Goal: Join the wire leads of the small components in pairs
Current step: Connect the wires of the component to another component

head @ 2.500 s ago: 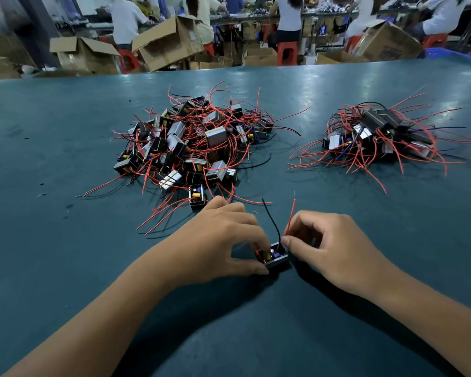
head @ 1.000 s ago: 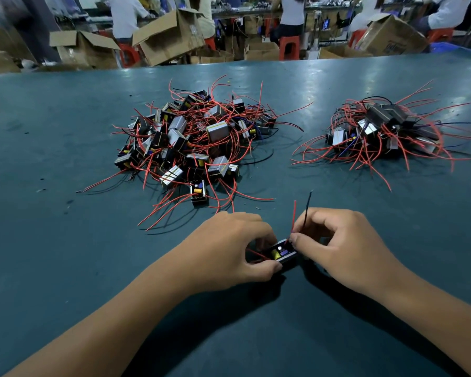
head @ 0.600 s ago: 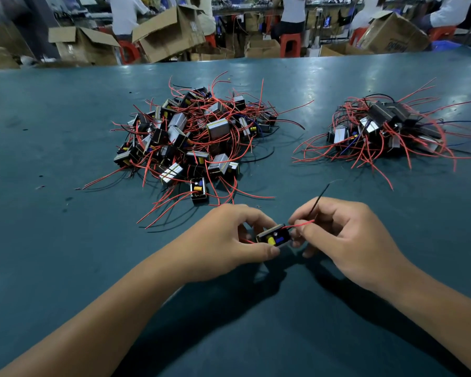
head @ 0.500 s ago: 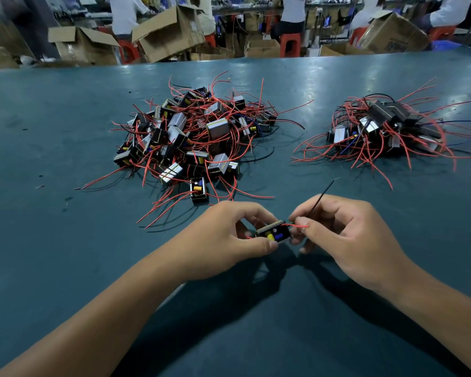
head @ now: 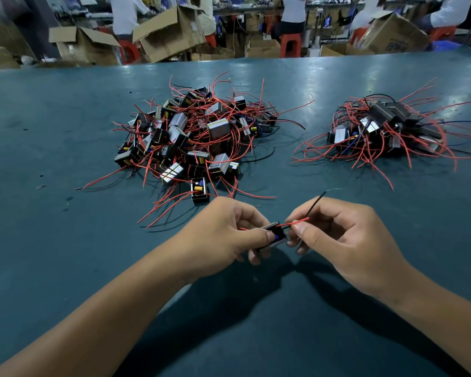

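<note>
Left hand [head: 223, 235] grips a small component [head: 276, 235] above the near green table [head: 52, 240]; right hand [head: 346, 240] pinches its red lead [head: 297, 221] and black lead [head: 314, 204]. Unsorted component pile [head: 196, 140] lies far left, a smaller pile [head: 384, 129] far right.

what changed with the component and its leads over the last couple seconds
The small component, earlier down at the table, is now lifted clear, held by the left hand. The red lead and black lead, which stood upright, have been bent over to the right by the right hand, which pinches them. Both piles lie as before.
</note>
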Motion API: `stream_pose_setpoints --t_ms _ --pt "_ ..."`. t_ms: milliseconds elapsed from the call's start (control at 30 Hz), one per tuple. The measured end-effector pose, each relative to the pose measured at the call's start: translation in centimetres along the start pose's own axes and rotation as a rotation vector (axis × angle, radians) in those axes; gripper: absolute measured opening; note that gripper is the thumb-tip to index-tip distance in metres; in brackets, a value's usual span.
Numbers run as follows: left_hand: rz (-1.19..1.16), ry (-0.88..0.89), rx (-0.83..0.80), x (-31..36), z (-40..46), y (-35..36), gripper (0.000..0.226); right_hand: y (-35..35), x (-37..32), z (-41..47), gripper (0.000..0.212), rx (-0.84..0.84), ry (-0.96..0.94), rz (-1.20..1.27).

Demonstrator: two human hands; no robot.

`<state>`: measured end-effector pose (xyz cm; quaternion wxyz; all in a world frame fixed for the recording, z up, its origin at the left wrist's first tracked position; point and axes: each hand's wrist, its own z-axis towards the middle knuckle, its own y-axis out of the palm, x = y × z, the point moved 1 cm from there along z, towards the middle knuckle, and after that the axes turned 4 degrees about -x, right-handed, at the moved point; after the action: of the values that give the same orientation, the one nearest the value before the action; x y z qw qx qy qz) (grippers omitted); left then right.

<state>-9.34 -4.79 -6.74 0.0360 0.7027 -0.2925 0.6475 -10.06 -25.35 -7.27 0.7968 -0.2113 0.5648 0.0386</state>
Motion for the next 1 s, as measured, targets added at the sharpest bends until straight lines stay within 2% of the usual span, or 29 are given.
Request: stream_pose_setpoints --t_ms 200,300,433,600,700,767,833,1000 --pt "-0.012 -0.038 0.010 -0.1 0.1 -0.2 0.012 0.0 0.4 0.0 0.007 -0.001 -0.005 -0.027" --pt "0.191 -0.067 -0.039 -0.3 0.0 -0.9 0.010 -0.1 0.6 0.0 0.009 0.005 0.007 -0.121" --pt "0.495 -0.008 0.009 -0.6 -0.1 -2.7 0.009 0.0 0.6 0.0 0.021 0.002 0.011 -0.142" --pt "0.495 -0.054 -0.097 -1.0 -0.4 -3.9 0.012 -0.2 0.7 0.0 0.025 -0.006 0.042 -0.117" --pt "0.512 -0.073 -0.093 -0.9 -0.6 -4.7 0.016 -0.2 0.8 0.1 0.018 -0.014 0.047 -0.108" --pt "0.556 -0.060 -0.024 -0.7 -0.7 -5.3 0.021 -0.2 1.0 0.1 0.011 -0.010 0.052 -0.108" --pt "0.551 -0.008 0.120 -0.7 -0.6 -6.2 0.020 -0.3 1.1 0.1 0.010 0.004 0.053 -0.107" --pt "0.662 0.056 0.490 -1.2 -0.4 -7.6 0.015 -0.6 1.1 0.3 0.024 0.035 0.048 -0.073"
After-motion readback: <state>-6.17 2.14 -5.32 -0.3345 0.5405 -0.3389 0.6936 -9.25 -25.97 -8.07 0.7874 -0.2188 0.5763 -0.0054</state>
